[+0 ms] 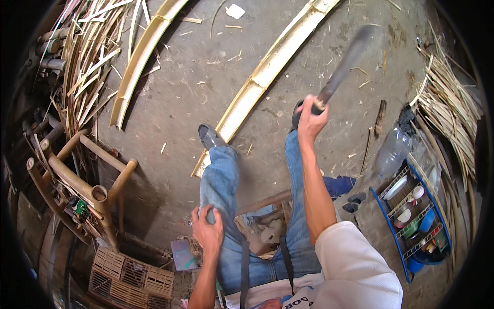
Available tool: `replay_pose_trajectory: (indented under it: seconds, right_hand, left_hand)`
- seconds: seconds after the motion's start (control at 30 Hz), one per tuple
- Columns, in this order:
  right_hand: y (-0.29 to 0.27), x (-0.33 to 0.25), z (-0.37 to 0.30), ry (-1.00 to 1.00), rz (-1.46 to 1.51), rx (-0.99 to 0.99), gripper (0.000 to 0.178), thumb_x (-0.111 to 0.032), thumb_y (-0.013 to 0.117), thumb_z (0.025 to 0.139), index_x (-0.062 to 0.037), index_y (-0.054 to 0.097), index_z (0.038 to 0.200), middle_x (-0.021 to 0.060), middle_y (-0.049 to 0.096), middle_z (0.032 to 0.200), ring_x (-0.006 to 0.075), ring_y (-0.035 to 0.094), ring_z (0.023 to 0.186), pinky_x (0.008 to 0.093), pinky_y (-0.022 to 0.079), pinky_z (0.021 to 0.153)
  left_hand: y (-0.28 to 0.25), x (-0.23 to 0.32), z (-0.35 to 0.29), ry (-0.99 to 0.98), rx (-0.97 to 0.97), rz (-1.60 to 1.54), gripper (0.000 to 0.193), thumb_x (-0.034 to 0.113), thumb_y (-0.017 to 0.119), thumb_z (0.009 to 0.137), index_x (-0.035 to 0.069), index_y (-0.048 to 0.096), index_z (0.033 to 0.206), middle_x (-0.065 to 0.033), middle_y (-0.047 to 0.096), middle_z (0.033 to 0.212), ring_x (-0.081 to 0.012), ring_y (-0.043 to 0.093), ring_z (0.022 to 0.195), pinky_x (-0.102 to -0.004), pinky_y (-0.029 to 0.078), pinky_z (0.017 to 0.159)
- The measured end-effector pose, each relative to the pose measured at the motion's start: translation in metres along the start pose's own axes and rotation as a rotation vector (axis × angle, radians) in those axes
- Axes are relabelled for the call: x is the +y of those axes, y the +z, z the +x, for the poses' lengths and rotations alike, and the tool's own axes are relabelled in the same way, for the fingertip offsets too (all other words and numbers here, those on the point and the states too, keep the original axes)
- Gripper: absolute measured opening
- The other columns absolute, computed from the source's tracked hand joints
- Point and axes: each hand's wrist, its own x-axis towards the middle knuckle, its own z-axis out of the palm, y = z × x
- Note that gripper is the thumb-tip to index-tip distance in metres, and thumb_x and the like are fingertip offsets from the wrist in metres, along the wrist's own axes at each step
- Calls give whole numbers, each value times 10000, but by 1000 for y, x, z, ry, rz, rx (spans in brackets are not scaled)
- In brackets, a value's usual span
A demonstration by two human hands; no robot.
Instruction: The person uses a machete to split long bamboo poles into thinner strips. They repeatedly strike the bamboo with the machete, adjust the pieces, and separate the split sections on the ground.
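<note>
The right hand (312, 117) is wrapped tight around the short handle of a long knife (343, 66). The flat, dark grey blade, blurred along its length, slants forward and to the right of the fist.

The left hand (208, 230) lies on the left leg near the knee, thumb and fingers parted over the soft, faded denim of the jeans (220, 172).

Ahead and to the left of the right hand, a length of split bamboo (261, 78) lies on the rough, stained grey floor (180, 92). It is a half-round trough, pale and smooth inside, with ridges across it at the joints. Straight ahead of the left hand, a dark shoe (210, 136) meets its near end.

Farther ahead and to the left of the left hand lies a second bamboo trough (136, 64), beside a tangled heap of thin, flat strips (87, 67). Nearer on that side stands a frame of round bamboo poles (104, 206), with a slatted crate (131, 275) below it.

Well to the right of the right hand are a clear, crumpled plastic bottle (393, 147) and a sheaf of narrow strips (453, 108). Behind these, a blue-edged rack (383, 208) holds bowls and dishes.
</note>
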Motion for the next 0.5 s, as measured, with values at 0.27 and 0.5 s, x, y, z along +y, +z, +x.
replay_pose_trajectory:
  seconds: [0.27, 0.5]
  right_hand:
    - [-21, 161, -145, 804, -496, -672, 304, -276, 728, 856, -6, 653, 976, 91, 686, 724, 167, 644, 523, 346, 520, 521]
    - [-15, 62, -78, 298, -61, -246, 306, -283, 712, 915, -9, 581, 951, 60, 632, 640, 144, 612, 554, 340, 484, 534]
  left_hand:
    - [8, 3, 2, 36, 26, -10, 287, 326, 642, 896, 130, 720, 1091, -157, 584, 1297, -401, 602, 1132, -498, 487, 924]
    - [33, -4, -6, 8, -41, -46, 275, 319, 644, 895, 132, 722, 1080, -162, 588, 1299, -410, 602, 1132, -505, 488, 924]
